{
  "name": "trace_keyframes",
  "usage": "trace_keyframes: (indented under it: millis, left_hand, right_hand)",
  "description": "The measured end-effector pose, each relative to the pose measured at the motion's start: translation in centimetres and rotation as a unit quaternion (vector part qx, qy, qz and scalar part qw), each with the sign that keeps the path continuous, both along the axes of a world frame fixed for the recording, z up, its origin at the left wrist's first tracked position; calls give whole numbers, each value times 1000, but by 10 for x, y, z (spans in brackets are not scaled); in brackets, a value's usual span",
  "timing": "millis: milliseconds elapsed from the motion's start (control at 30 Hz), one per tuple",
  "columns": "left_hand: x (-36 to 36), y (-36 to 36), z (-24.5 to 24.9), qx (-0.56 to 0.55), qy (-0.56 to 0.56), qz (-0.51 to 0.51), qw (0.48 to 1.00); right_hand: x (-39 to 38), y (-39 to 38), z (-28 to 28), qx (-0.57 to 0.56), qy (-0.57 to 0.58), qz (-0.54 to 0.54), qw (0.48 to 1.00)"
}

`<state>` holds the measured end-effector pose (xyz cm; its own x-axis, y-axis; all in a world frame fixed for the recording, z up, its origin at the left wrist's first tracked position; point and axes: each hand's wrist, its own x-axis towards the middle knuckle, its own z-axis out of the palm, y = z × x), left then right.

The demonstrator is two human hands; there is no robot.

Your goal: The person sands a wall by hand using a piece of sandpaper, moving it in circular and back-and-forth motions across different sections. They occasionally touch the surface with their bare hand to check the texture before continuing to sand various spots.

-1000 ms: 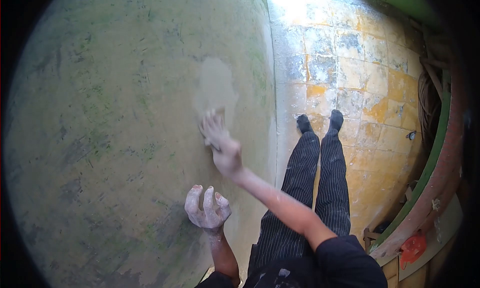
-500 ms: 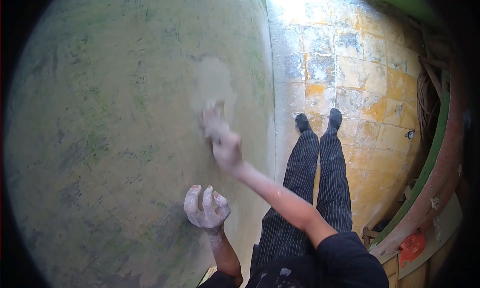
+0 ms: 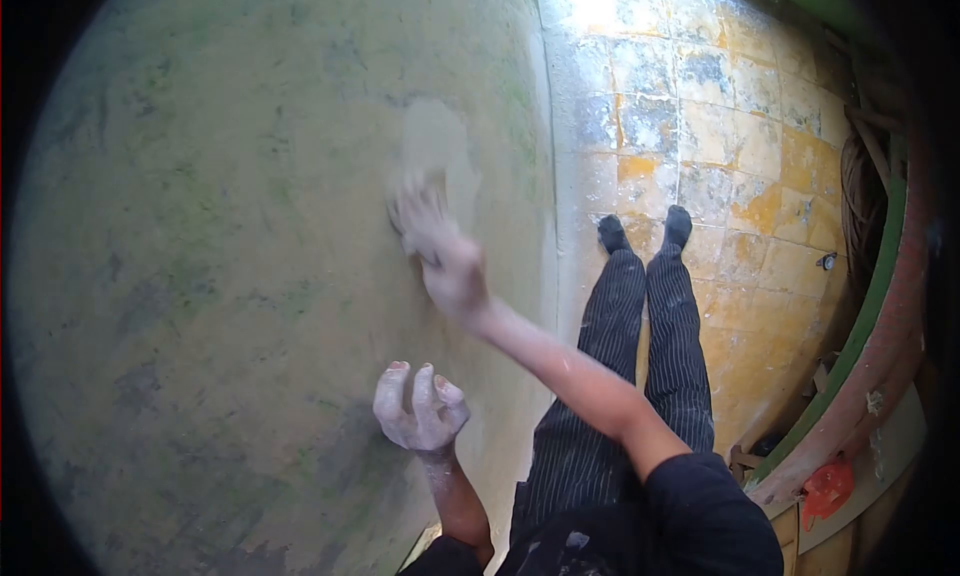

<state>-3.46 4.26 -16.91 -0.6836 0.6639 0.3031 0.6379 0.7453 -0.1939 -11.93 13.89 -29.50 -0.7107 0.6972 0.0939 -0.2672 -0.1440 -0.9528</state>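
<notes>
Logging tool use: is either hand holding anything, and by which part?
The left hand holds nothing; fingertips rest on the wall. The right hand is blurred, pressed against the pale patch; whether anything lies under it cannot be told.

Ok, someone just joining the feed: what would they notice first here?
The eye lands first on the right hand, blurred and pressed against the green-stained wall just below a paler patch. Lower down, the left hand, coated in white dust, rests on the wall with its fingers spread and holds nothing. To the right, worn yellow floor tiles show past the person's striped trouser legs.
</notes>
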Motion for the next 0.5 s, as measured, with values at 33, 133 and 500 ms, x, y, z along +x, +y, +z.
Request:
trace_keyframes:
  millis: [33, 133, 500]
  left_hand:
    - [-4, 2, 2, -5, 1, -9, 1000]
    - [-5, 3, 1, 0, 4, -2, 1000]
    - [-1, 1, 0, 17, -6, 8, 1000]
  right_hand:
    - [29, -16, 4, -4, -3, 30, 1000]
    - [74, -39, -4, -23, -11, 72, 997]
    - [-37, 18, -21, -73, -19, -13, 997]
